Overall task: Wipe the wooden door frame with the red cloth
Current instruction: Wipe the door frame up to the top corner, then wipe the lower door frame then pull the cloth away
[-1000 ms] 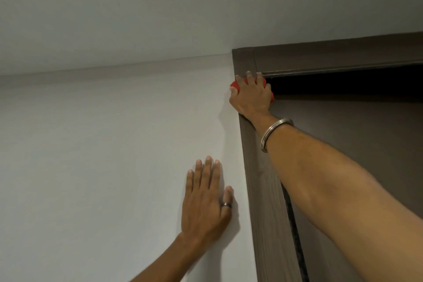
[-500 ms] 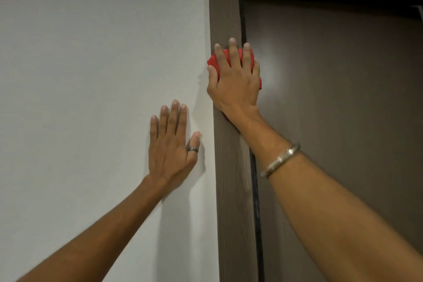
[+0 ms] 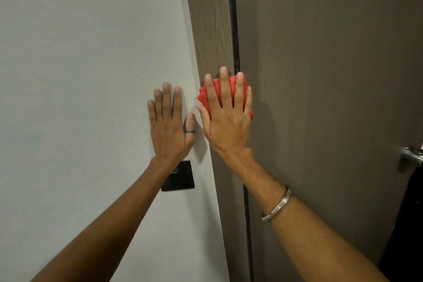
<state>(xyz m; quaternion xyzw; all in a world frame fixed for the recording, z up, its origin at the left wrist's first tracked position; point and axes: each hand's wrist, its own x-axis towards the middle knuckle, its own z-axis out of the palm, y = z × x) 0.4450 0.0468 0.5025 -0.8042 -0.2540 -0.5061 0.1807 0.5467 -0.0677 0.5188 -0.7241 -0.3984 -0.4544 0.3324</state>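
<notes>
The wooden door frame (image 3: 210,18) runs as a brown vertical strip between the white wall and the door. My right hand (image 3: 226,119) lies flat on it with fingers spread, pressing the red cloth (image 3: 231,89) against the wood; the cloth shows between and around the fingers. My left hand (image 3: 170,121) rests flat on the white wall just left of the frame, fingers apart, holding nothing, a ring on the thumb.
A brown door (image 3: 320,75) fills the right side, with a metal handle (image 3: 412,155) at the right edge. A black switch plate (image 3: 180,176) sits on the white wall (image 3: 80,75) below my left hand, partly hidden by the wrist.
My right hand has slid the red cloth down the frame from the top corner. My left hand has moved down the wall alongside it, and the view has dropped to handle height.
</notes>
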